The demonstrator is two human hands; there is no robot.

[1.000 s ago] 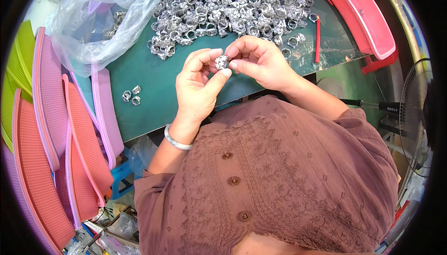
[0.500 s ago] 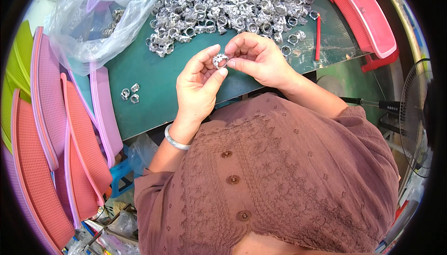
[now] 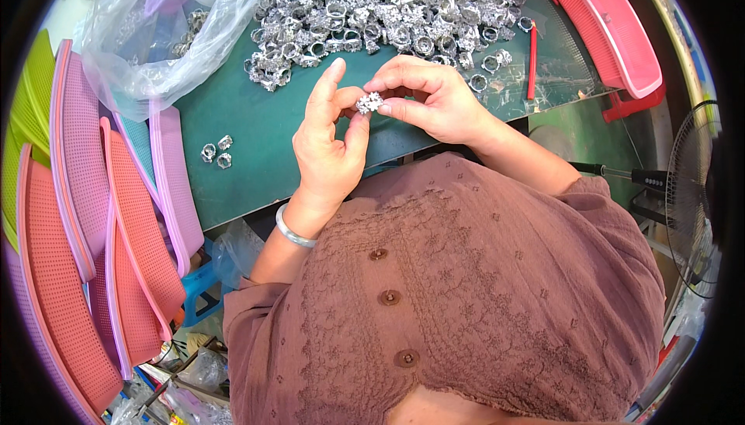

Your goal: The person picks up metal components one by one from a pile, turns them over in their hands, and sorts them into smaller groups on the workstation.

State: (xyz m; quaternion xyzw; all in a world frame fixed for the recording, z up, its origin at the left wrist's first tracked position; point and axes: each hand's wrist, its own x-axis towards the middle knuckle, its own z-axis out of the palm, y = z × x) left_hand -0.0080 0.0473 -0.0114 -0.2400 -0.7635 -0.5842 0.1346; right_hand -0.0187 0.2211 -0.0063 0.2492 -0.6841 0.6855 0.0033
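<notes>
A silvery ring point(image 3: 369, 103) with a flower-like cluster of stones is held between both hands above the near edge of the green table. My left hand point(image 3: 330, 126) pinches it between thumb and a bent finger, its index finger raised. From the other side, my right hand point(image 3: 431, 99) closes thumb and fingers on the same ring. Beyond the hands lies a big heap of silvery rings point(image 3: 388, 10). Off to the left, 3 loose rings point(image 3: 217, 152) sit together on the table.
A clear plastic bag point(image 3: 174, 29) with more rings stands at the back left. Pink, purple and green perforated baskets point(image 3: 143, 246) crowd the left side. On the right are a red stick-like tool point(image 3: 532, 64), a pink basket point(image 3: 601, 25) and a fan point(image 3: 691, 192).
The ring has turned so that its stone cluster faces up toward me. My left index finger has lifted away from it and straightened.
</notes>
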